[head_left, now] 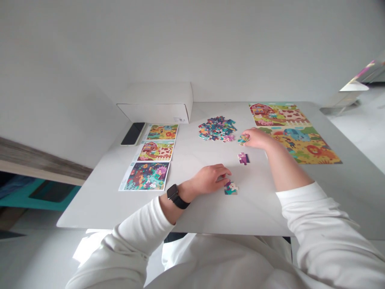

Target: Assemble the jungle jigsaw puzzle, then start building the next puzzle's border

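My right hand (259,138) is closed on a green and orange jigsaw puzzle piece (243,139), just right of the heap of loose puzzle pieces (217,127). My left hand (210,178) rests on the table, its fingers bent and apart. The thumb tip lies at the edge of a puzzle section (231,188) in teal, purple and white; whether it is one piece or joined pieces I cannot tell. Between the two hands lies a separate purple piece (244,158). A black watch is on my left wrist.
Two finished puzzles, a farm scene (279,114) and a safari scene (303,144), lie at the right. Three printed picture cards (155,151) lie at the left, beside a phone (133,133). A white box (155,104) stands at the back against the wall.
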`<state>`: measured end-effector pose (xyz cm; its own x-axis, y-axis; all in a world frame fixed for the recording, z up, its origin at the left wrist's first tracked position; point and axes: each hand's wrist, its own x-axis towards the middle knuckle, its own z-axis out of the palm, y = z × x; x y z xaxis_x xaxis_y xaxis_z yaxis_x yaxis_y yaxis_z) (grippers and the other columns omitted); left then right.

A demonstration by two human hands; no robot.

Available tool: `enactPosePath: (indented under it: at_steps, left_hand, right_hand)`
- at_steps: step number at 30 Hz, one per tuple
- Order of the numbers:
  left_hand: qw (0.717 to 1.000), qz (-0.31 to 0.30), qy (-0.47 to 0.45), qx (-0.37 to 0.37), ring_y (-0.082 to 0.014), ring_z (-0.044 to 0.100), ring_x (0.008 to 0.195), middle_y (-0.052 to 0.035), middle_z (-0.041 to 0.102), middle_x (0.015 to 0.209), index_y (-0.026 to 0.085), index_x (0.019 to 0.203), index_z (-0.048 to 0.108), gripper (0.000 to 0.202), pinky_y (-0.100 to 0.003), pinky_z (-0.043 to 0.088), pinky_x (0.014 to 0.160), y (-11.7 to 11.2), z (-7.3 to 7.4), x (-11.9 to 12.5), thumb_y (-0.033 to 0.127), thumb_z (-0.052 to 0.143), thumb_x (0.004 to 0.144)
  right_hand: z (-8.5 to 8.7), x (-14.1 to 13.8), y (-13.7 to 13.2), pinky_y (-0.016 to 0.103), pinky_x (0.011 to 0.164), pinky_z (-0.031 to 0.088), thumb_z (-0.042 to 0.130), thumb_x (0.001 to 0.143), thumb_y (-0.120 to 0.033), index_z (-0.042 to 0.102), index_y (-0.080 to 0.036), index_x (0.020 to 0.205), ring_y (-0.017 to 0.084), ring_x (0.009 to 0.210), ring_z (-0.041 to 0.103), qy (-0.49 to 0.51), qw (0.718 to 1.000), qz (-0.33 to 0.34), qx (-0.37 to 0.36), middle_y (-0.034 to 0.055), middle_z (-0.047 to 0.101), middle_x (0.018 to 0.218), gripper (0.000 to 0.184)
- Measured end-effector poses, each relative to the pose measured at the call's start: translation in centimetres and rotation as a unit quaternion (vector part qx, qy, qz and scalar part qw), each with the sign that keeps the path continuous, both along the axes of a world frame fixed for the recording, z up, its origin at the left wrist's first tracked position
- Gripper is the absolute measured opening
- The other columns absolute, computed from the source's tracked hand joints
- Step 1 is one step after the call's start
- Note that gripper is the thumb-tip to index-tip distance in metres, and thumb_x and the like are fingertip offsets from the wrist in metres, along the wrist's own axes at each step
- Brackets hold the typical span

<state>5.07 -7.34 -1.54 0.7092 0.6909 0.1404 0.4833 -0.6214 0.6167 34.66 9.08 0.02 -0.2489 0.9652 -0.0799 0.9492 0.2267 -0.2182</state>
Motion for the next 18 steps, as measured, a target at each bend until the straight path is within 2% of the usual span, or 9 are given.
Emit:
enactPosePath:
  at_steps: [4,7,10,13,18]
  left_hand:
    - [1.0,0.006,0.012,0.0,-0.0169,0.07,0.09,-0.0057,0.075,0.111,0.023,0.122,0.075,0.023,-0.027,0.052,0.081,-0.1,0.2,0.1,0.031,0.063,0.105]
    - [1.0,0.005,0.016,-0.001,-0.016,0.069,0.087,-0.0058,0.074,0.11,0.022,0.122,0.075,0.023,-0.026,0.051,0.078,-0.1,0.3,0.1,0.031,0.064,0.105]
    - [1.0,0.0,0.017,-0.001,-0.0159,0.069,0.087,-0.0061,0.074,0.111,0.022,0.122,0.075,0.023,-0.026,0.05,0.079,-0.1,0.3,0.1,0.032,0.065,0.104]
    - [1.0,-0.001,0.016,0.0,-0.0162,0.069,0.089,-0.0062,0.074,0.112,0.022,0.123,0.074,0.023,-0.026,0.051,0.082,0.0,0.2,0.1,0.031,0.065,0.104]
    - [1.0,-0.003,0.02,0.004,-0.0181,0.07,0.095,-0.0074,0.074,0.114,0.021,0.125,0.074,0.025,-0.027,0.052,0.086,0.0,0.2,0.2,0.031,0.065,0.104]
  right_hand:
    - [0.1,0.5,0.1,0.034,0.082,0.054,0.088,0.08,-0.025,0.08,-0.021,0.114,0.026,0.094,0.075,0.032,0.999,-0.019,-0.013,0.01,0.082,0.109,0.036]
    - [0.3,1.1,0.2,0.032,0.075,0.052,0.083,0.085,-0.03,0.077,-0.021,0.099,0.023,0.085,0.073,0.106,0.994,-0.016,-0.024,0.0068,0.082,0.095,0.017]
    - [1.0,1.4,-0.1,0.032,0.071,0.053,0.085,0.084,-0.045,0.073,-0.022,0.093,0.022,0.077,0.072,0.22,0.975,0.012,-0.038,0.0053,0.079,0.087,0.027]
    - [2.1,0.9,-1.2,0.034,0.068,0.055,0.086,0.083,-0.056,0.072,-0.022,0.105,0.022,0.071,0.07,0.329,0.943,0.029,-0.042,0.0042,0.075,0.079,0.042]
    - [3.8,-0.6,-4.8,0.035,0.07,0.055,0.085,0.086,-0.053,0.067,-0.027,0.14,0.023,0.073,0.07,0.406,0.911,0.07,-0.018,-0.0016,0.067,0.072,0.062]
